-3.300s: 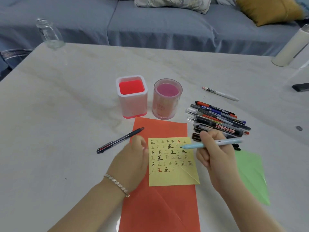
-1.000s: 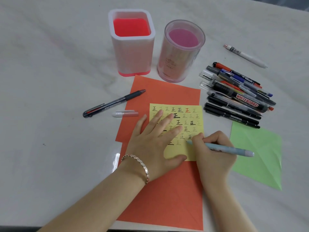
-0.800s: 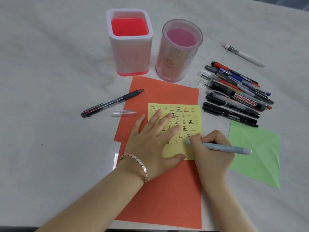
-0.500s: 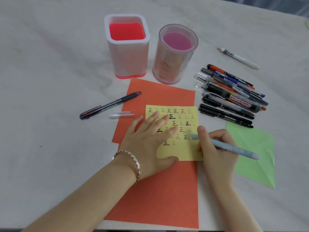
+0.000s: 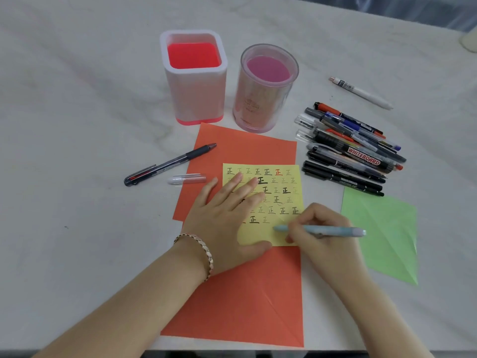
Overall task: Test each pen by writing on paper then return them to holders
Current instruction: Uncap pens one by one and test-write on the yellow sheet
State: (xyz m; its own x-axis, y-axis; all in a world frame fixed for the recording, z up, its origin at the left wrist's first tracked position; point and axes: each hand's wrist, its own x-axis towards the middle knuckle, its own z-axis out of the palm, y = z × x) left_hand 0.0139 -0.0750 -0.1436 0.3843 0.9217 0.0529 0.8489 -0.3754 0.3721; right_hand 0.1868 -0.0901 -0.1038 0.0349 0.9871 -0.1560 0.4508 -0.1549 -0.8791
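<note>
While left hand (image 5: 227, 220) presses flat on yellow paper (image 5: 281, 200), right hand (image 5: 326, 248) pinches blue pen (image 5: 335, 231) near tip.

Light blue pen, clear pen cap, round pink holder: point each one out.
light blue pen (image 5: 335, 231), head view, bare barrel towards its rear end
clear pen cap (image 5: 187, 179), head view, middle of the cap
round pink holder (image 5: 258, 104), head view, front wall

The yellow note (image 5: 273, 202) carries rows of handwritten 正 in black, grey and one red. A black marker (image 5: 361, 157) in the pile at right reads WHITEBOARD. Other pen labels are too small to read.
</note>
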